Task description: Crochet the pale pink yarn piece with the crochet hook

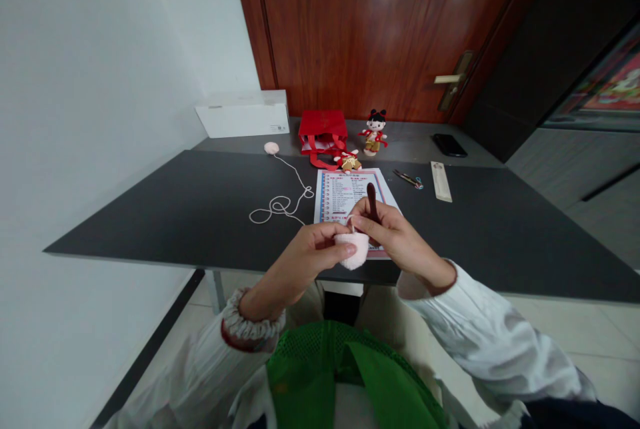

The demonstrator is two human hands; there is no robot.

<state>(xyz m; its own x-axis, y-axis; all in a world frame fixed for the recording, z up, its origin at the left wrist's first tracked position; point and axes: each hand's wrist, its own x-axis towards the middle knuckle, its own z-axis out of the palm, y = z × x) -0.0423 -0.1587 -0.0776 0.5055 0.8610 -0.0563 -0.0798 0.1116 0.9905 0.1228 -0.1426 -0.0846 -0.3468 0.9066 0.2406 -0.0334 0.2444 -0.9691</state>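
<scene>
Between my hands is a small pale pink crocheted cup shape (353, 253), its opening upward, above the front edge of the dark table. My left hand (320, 249) pinches its left side, the thumb across the front. My right hand (390, 232) grips a crochet hook by its dark brown handle (372, 201), and its fingertips touch the piece's upper rim. The hook's tip is hidden. White yarn (280, 206) trails in loops over the table from a small yarn ball (271, 148) toward my left hand. A printed pattern sheet (336, 192) lies beneath and behind the work.
Behind the sheet stand a red bag (323, 129), a small doll part (349, 161) and a finished crocheted doll (375, 132). Small scissors (407, 178), a pale flat strip (441, 182) and a black phone (449, 145) lie rightward. A white box (245, 114) stands at back left.
</scene>
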